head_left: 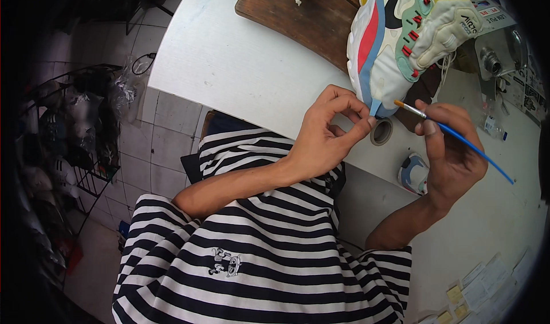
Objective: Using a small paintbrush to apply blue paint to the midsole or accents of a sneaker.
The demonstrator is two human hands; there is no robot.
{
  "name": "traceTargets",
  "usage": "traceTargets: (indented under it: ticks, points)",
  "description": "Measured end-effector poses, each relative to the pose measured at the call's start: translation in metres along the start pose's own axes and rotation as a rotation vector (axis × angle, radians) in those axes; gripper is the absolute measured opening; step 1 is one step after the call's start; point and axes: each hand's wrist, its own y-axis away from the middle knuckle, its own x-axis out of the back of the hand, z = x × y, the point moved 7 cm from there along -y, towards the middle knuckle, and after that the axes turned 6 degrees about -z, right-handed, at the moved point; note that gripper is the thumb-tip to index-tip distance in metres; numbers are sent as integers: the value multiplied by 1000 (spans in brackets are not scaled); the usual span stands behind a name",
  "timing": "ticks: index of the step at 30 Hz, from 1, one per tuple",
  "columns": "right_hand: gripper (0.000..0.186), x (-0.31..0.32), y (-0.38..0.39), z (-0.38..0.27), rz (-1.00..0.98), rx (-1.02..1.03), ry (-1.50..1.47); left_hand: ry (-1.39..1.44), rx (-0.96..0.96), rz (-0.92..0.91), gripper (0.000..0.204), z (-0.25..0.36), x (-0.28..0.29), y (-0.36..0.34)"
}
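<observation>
Sneaker, multicoloured (392, 49). Rests over brown wooden board (292, 20) on white table (229, 55), toe toward the body, presumably for easy reach. Left hand (326, 126): thumb and forefinger nearly together at blue toe strip (375, 107), likely for steadiness; whether gripping, impossible to tell. Right hand (452, 152): fingers closed pen-fashion around blue-handled brush (458, 135), bristles near toe, seemingly for fine control.

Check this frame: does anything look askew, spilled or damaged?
Yes, slightly: the sneaker's tongue flops outward to the right and its lace hangs loose, unlike a laced-up shoe. I see no clear spill or damage.
</observation>
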Motion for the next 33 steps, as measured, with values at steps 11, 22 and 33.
traceTargets:
  ticks: [11,22,33]
  points:
    - [9,-43,-77,-21,-851,24,280,45,17,45,14,-11,2,1]
    - [10,-93,-98,-16,-1150,-117,338,-58,-110,33,13,-11,1,0]
    - [21,-94,-103,-38,-1259,-168,703,-35,-67,36,13,-9,-2,0]
